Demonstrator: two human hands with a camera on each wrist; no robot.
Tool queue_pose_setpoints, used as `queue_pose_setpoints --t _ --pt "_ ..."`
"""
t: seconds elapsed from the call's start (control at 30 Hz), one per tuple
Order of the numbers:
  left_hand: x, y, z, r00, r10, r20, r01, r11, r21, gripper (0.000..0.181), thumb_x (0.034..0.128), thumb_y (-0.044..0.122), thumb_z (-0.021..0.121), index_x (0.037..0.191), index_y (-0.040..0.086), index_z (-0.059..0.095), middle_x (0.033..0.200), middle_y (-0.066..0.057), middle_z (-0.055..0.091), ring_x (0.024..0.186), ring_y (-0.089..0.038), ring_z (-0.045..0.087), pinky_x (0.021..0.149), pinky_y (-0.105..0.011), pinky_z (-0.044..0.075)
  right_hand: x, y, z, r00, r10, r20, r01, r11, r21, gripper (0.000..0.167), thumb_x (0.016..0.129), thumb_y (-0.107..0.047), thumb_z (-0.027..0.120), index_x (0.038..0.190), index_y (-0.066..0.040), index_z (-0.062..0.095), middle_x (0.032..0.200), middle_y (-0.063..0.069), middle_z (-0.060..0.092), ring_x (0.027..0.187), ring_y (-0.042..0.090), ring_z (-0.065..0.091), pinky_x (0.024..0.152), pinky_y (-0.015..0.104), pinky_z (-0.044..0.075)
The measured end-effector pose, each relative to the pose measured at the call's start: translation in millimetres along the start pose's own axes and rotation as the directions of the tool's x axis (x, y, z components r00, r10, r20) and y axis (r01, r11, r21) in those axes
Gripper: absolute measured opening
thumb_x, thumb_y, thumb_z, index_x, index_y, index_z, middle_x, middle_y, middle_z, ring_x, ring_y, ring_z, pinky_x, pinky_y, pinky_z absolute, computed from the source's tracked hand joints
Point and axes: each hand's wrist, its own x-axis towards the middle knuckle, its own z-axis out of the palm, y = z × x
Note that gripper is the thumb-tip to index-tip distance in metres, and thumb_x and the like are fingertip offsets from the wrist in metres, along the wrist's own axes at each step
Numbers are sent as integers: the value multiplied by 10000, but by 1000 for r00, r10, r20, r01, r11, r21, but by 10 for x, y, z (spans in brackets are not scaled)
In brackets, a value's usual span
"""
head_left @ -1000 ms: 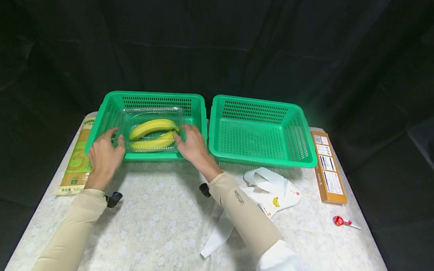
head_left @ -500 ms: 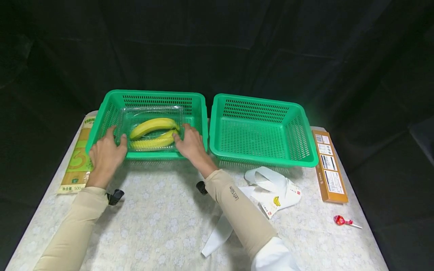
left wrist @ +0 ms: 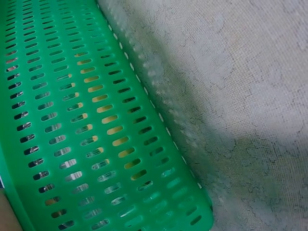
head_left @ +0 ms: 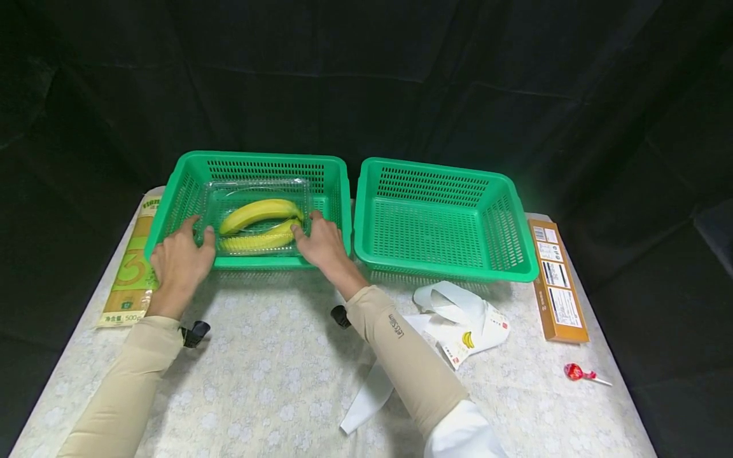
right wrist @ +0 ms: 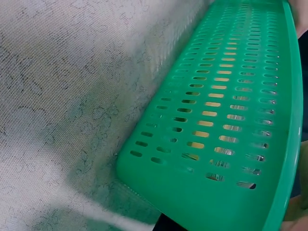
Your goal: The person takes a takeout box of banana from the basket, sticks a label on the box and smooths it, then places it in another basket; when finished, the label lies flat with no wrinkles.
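In the head view, a clear plastic box (head_left: 258,186) with a lid sits inside the left green basket (head_left: 269,262). Two yellow bananas (head_left: 260,211) show through it. My left hand (head_left: 180,262) grips the box's left end, thumb toward the near corner. At the opposite end, my right hand (head_left: 325,247) holds the box, thumb over its near right edge. Both wrist views show mainly the slotted basket wall (left wrist: 103,125), yellow and clear plastic glinting through the slots; the fingertips are hidden there.
A second green basket (head_left: 424,235) stands to the right. Left lies a yellow-green 500 g packet (head_left: 127,280). An orange box (head_left: 558,286), a red lollipop (head_left: 574,372) and crumpled white wrapping with a banana print (head_left: 487,327) lie on the right of the patterned tablecloth (head_left: 269,356).
My left hand has shifted slightly right and closer around the box end over the last second. The box, bananas and right hand stay nearly in place; the view has moved a little.
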Motion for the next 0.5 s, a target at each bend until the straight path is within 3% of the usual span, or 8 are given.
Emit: queue_pose_setpoints --t 0.37,0.5 --pt "-23 -7 -14 999 29 -36 -30 1000 -8 547 1049 386 412 1471 47 487 1294 -370 595 1071 -588 585 828 -668 434 -21 -20 -44 998 13 53 -13 1000 3 635 1035 -412 534 1518 -33 372 560 -2 474 405 120 361 591 339 459" --pt "-22 0 -19 998 38 -41 -38 999 -4 544 1048 383 415 1461 40 497 1264 -380 605 1035 -592 595 799 -666 445 -51 -34 -67 999 1 43 -1 1000 -2 629 1038 -409 528 1515 -29 373 747 89 612 514 150 455 714 376 507"
